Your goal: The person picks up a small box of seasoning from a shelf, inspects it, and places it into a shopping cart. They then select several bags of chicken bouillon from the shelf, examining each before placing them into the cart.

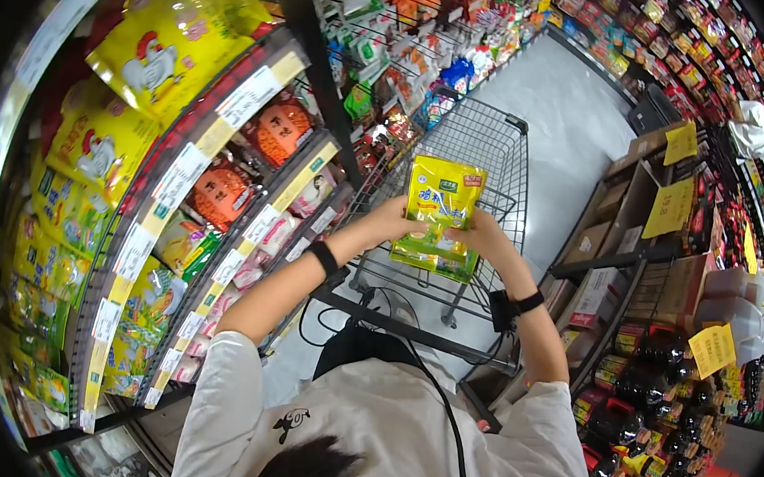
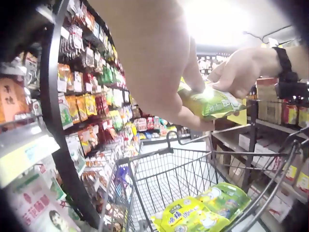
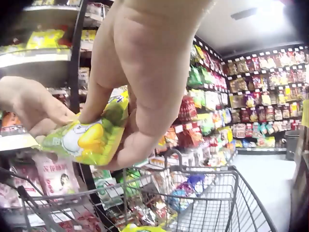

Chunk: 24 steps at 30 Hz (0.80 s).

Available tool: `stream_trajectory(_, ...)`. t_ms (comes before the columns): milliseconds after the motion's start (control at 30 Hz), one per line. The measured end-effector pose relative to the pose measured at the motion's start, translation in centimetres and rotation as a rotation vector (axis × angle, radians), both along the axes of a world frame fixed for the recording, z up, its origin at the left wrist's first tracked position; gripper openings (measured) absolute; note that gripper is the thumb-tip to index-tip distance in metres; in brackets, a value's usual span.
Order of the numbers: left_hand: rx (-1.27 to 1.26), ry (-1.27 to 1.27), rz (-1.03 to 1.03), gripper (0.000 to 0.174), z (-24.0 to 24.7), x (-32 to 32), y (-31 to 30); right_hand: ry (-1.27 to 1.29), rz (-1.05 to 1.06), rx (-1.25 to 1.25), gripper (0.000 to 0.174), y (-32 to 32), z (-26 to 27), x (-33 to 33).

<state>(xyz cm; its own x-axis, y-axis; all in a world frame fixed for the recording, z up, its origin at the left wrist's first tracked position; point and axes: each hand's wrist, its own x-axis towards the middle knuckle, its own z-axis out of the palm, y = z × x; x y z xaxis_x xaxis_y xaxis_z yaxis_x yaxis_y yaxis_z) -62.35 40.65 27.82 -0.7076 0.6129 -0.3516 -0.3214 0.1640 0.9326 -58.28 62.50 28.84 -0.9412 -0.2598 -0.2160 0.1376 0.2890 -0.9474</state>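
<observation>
- Two hands are grasping one yellow packet [image 1: 446,185] — the left hand [image 1: 394,220] is gripping from its 8 o'clock, the right hand [image 1: 485,233] from its 4 o'clock. In the head view, 12 is pointing to the top.
- Neither hand is sitting nearer: both are touching the packet, and its middle is lying just beyond the fingers, towards 12.
- Its long axis is running roughly from 12 to 6, between the hands, and its printed face is turning up towards the head camera.
- The fingers of both hands are curling round the lower part, thumbs pressing on the front; how far the fingertips are reaching behind, I cannot tell.
- The held packet is hanging above the shopping cart [image 1: 415,329], apart from its wire.
- At 6 o'clock from it, lower down, a yellow bag [image 2: 181,217] and a green bag [image 2: 227,198] are resting inside the cart — side by side, partly overlapping.
- Towards 10 o'clock, well apart from the fingers, large yellow bags [image 1: 166,61] are filling a shelf.
</observation>
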Motion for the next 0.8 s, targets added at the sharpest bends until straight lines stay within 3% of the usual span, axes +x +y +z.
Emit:
stream_trajectory(133,-0.117,-0.251,-0.031,0.034,-7.4,-2.7,3.3,-0.188,-0.017,0.191,0.036,3.1,-6.8,-2.5)
stream_trajectory(200,-0.184,-0.262,-0.005,0.038,-8.2,-2.7,4.7,-0.223,-0.005,0.274,0.037,3.8,-8.3,-2.9)
stream_trajectory(333,-0.353,-0.271,-0.03,0.034,-13.5,-2.7,6.7,-0.54,-0.088,0.131,0.036,4.9,-11.7,-2.3)
stream_trajectory(367,-0.388,-0.298,-0.064,0.032,-14.3,-2.6,6.9,-0.522,-0.079,0.033,0.037,5.6,-14.1,-2.1)
stream_trajectory(467,-0.43,-0.345,-0.077,0.026,-15.8,-1.5,7.9,-0.592,-0.072,0.189,0.037,6.0,-17.7,-1.7)
stream_trajectory(500,-0.43,-0.34,-0.062,0.027,-16.9,-1.1,8.2,-0.676,-0.108,0.148,0.034,6.0,-17.7,-1.6)
stream_trajectory(600,-0.438,-0.273,-0.073,0.028,-19.8,-0.5,8.9,-0.653,-0.121,0.387,0.03,5.3,-17.4,-1.3)
stream_trajectory(633,-0.467,-0.264,-0.071,0.028,-20.7,-0.4,9.0,-0.651,-0.225,0.257,0.032,4.9,-16.9,-0.8)
stream_trajectory(733,-0.503,-0.351,-0.038,0.027,-21.9,-0.3,9.4,-0.724,-0.272,0.263,0.037,5.8,-25.3,-0.2)
stream_trajectory(800,-0.422,-0.381,-0.005,0.028,-22.1,0.0,9.1,-0.751,-0.253,0.358,0.04,5.5,-25.0,-0.5)
